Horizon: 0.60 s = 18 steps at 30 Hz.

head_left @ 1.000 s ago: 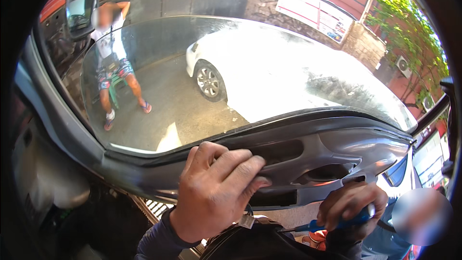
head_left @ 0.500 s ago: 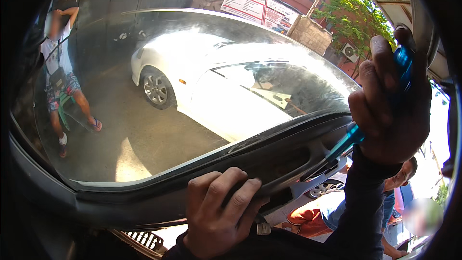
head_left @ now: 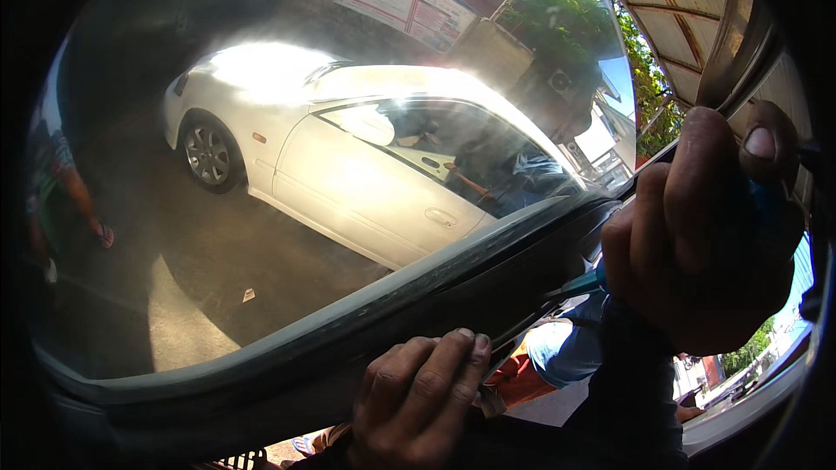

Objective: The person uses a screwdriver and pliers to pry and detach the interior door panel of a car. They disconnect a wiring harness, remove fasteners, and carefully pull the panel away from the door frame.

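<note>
My right hand (head_left: 705,244) is closed round the blue see-through handle of a screwdriver (head_left: 582,283). Its thin shaft slants down and left along the edge of a dark car door panel (head_left: 261,413), toward my left hand (head_left: 422,396). Where the tip ends is hidden. The fingers of my left hand are bent and close together over the panel's edge, with the fingertips beside the shaft. Above the panel rises the hazy door window (head_left: 287,326).
Through the glass a white car (head_left: 348,152) stands in a yard, with a printed sign (head_left: 405,4) behind it. A person's leg (head_left: 83,200) shows at the left. Beyond the panel is someone in red shorts (head_left: 522,379). A metal roof (head_left: 670,0) hangs overhead at the right.
The view has shifted, so the white car sits farther left and more of it shows through the glass. My right hand is lower in the picture, still gripping the screwdriver. My left hand stays on the panel.
</note>
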{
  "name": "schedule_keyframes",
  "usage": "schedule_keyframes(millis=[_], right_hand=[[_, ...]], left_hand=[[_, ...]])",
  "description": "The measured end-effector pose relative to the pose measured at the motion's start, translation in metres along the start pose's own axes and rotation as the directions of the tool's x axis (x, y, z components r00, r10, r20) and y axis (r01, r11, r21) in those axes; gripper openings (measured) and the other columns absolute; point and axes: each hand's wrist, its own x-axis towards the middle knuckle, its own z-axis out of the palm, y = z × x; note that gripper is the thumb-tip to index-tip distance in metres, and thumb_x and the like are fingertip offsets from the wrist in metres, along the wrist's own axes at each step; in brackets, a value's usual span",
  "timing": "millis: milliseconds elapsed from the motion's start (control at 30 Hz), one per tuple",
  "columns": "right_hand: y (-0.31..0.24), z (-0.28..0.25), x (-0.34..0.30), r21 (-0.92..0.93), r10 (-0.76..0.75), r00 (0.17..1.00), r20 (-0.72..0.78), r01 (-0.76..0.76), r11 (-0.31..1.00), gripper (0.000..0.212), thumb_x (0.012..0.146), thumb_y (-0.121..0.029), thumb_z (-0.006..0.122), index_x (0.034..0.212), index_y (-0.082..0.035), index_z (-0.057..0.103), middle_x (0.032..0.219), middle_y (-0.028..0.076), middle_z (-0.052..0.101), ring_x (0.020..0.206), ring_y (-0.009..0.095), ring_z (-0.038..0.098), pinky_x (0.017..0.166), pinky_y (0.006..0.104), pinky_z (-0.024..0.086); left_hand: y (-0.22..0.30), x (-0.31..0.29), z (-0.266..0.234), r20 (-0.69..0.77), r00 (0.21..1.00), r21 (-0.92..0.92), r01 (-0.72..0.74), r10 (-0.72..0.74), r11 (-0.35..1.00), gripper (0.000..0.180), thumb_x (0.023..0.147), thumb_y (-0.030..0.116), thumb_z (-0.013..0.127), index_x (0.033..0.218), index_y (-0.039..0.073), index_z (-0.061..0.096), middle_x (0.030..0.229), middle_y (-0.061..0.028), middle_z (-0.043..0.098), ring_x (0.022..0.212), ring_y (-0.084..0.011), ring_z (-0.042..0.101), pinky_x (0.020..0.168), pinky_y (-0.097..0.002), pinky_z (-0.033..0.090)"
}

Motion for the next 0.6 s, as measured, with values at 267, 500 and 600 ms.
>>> schedule_keyframes(millis=[267, 500, 600], right_hand=[[0.017, -0.003, -0.006, -0.152, 0.046, 0.997, 0.056, -0.037, 0.988, 0.04, 0.111, -0.035, 0.046, 0.141, -0.01, 0.037, 0.093, 0.011, 0.053, 0.058, 0.016, 0.052, 0.048, 0.0322, 0.043], [0.037, 0.007, 0.014, -0.266, -0.08, 0.996, -0.025, 0.071, 0.961, 0.04, 0.111, -0.037, 0.048, 0.138, -0.009, 0.042, 0.083, 0.008, 0.052, 0.051, 0.013, 0.047, 0.043, 0.0284, 0.041], [0.041, 0.015, 0.01, -0.41, -0.133, 0.98, -0.151, 0.061, 0.91, 0.044, 0.11, -0.04, 0.049, 0.139, -0.008, 0.044, 0.084, 0.008, 0.054, 0.05, 0.011, 0.048, 0.043, 0.0266, 0.043]], left_hand=[[-0.003, 0.009, -0.016, 0.074, 0.997, -0.072, 0.027, -0.022, 0.997, 0.021, 0.079, -0.002, 0.076, 0.1, 0.0, 0.079, 0.106, -0.0112, 0.074, 0.098, -0.0271, 0.068, 0.083, -0.0363, 0.056], [-0.013, 0.007, -0.003, -0.067, 0.998, -0.102, 0.003, -0.01, 0.995, 0.019, 0.08, -0.002, 0.074, 0.099, 0.0, 0.078, 0.104, -0.0111, 0.073, 0.097, -0.0275, 0.068, 0.083, -0.0361, 0.056], [-0.015, 0.005, -0.004, -0.064, 0.998, -0.113, 0.014, -0.022, 0.994, 0.019, 0.081, -0.002, 0.074, 0.099, 0.0, 0.078, 0.103, -0.0109, 0.073, 0.096, -0.028, 0.068, 0.083, -0.0365, 0.056]])
